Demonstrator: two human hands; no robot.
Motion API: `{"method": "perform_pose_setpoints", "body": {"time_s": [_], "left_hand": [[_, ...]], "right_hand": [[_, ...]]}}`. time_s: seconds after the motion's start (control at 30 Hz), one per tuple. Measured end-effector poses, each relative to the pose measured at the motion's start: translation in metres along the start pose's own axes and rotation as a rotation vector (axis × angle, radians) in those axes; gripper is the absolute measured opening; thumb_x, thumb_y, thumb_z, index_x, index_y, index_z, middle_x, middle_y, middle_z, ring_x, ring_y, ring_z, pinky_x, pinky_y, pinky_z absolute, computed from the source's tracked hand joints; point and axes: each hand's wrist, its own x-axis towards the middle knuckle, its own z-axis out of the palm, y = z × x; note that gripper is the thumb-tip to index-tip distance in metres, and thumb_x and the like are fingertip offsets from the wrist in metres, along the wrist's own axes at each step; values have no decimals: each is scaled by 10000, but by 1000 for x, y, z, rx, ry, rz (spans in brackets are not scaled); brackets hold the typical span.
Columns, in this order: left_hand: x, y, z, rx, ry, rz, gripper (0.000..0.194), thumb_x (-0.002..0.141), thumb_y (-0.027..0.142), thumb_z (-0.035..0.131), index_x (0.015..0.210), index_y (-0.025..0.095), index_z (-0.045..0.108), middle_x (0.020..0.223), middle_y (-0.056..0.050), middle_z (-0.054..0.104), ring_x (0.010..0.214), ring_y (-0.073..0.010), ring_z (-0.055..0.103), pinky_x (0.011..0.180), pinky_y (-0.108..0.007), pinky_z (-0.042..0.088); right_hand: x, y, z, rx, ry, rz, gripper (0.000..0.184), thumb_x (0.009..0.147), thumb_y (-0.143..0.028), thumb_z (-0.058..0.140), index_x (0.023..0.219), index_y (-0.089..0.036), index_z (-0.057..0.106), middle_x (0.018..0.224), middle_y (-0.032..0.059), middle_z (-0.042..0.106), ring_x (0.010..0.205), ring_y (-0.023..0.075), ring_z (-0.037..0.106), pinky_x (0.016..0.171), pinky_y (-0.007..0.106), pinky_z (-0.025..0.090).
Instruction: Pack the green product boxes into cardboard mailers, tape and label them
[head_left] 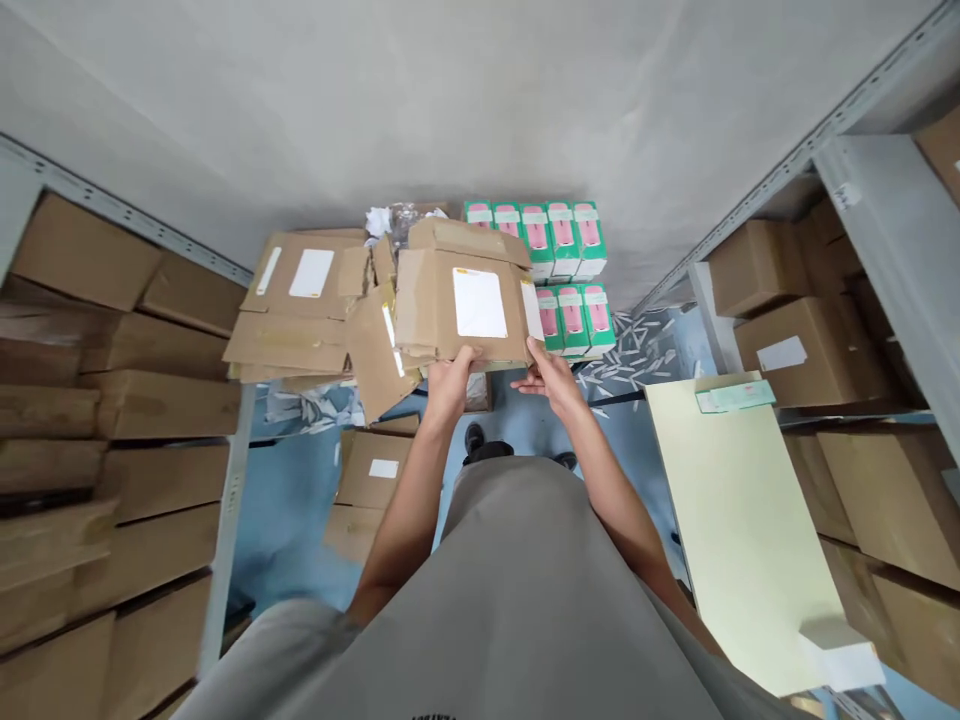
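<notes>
A flattened cardboard box [416, 290] with white labels lies in front of me, its near edge between my two hands. My left hand [448, 385] grips that edge with the thumb on top. At the right corner, my right hand [553, 378] pinches the cardboard with its thumb over the edge, some fingers stretched out below. A pile of flattened cardboard [300, 335] sits to the left, with a loose torn flap [379, 360] beside my left hand. Green and pink product boxes [574, 310] stand in rows behind and to the right of the held cardboard.
Shelves with cardboard boxes rise on the left [172, 400] and right [787, 345]. A cream tabletop [739, 480] at right bears a flat green box [735, 396]. White paper strips [630, 350] litter the floor. More flattened cardboard [371, 485] lies low at left. A grey wall [480, 100] stands ahead.
</notes>
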Motion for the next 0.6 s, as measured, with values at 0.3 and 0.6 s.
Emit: {"method": "perform_pose_setpoints", "body": {"time_s": [0.3,0.6], "left_hand": [[57,60,-75,6,-177,24,395,669,357,993,944,169,780,980,-100,843,983,-291,823,908,-423,713],[58,97,-188,579,143,547,836,642,447,1093,1360,205,740,1501,-199,672,1422,-366,666,1198,-482,566]], "right_hand": [[30,11,85,132,-86,-255,498,840,-613,948,1137,-280,727,1182,29,887,1045,230,880,965,348,733],[22,-21,161,241,3,-371,422,796,-465,981,1077,-285,722,1032,-28,885,830,172,864,625,211,691]]}}
